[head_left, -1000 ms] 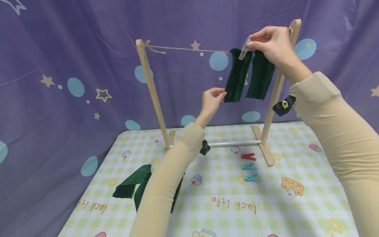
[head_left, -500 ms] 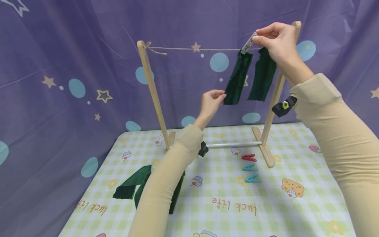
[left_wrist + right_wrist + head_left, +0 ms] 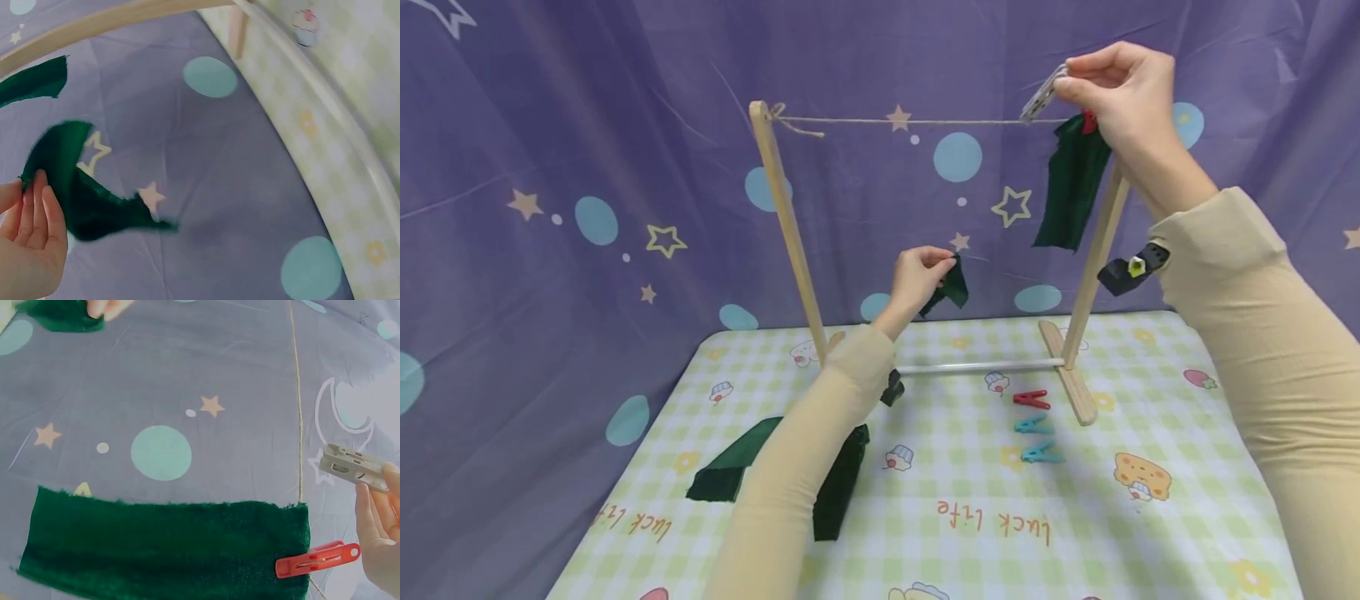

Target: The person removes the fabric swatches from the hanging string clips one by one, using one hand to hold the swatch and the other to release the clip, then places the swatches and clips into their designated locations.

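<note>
My left hand pinches a small green cloth by one corner; the cloth hangs folded over and away from the string. Up at the string's right part, my right hand pinches a grey clothespin by its handle end, with the pin's tip close to the string. A second green cloth hangs from the string just below the right hand. It is held there by a red clothespin, partly covered by the hand in the head view.
The string runs between two wooden posts joined by a white rod. On the checked tablecloth lie a red clothespin and two blue clothespins. More green cloth lies at the left, partly under the left sleeve.
The grey clothespin has come off the cloth and risen with my right hand. The cloth has left the string and dropped, moving left and down with my left hand.
</note>
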Tool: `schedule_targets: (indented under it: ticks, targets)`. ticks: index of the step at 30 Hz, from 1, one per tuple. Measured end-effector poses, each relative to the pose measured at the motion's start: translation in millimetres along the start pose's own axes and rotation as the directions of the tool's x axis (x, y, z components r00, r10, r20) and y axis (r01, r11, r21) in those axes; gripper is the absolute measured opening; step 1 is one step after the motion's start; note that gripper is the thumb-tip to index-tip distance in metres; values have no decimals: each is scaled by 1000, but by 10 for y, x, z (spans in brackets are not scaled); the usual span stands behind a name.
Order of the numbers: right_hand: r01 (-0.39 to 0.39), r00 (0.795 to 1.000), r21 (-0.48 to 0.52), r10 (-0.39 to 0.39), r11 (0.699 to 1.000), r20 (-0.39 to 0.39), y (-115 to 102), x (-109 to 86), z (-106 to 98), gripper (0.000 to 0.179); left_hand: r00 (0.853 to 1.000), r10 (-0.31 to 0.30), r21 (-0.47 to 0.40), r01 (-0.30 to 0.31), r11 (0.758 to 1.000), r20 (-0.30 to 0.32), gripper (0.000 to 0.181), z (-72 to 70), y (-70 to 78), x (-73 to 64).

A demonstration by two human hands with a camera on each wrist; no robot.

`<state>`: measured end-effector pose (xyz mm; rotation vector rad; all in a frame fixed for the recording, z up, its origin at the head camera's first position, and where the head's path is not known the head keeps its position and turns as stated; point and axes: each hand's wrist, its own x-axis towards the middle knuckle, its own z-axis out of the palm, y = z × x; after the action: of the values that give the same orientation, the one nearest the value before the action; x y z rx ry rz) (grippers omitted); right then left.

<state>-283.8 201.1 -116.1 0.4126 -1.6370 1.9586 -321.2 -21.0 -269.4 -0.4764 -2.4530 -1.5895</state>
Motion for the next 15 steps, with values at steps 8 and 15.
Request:
schedule_targets:
  ticks: [8, 15]
  targets:
    - [-13, 996, -128, 24, 992, 81, -19, -117, -93, 20, 996, -89, 15, 89, 996, 17, 18, -171, -136, -78]
    - [-33, 991, -101, 46, 994, 124, 72, -249, -164, 17, 987, -148, 32, 146, 989, 63, 17, -267, -231, -148]
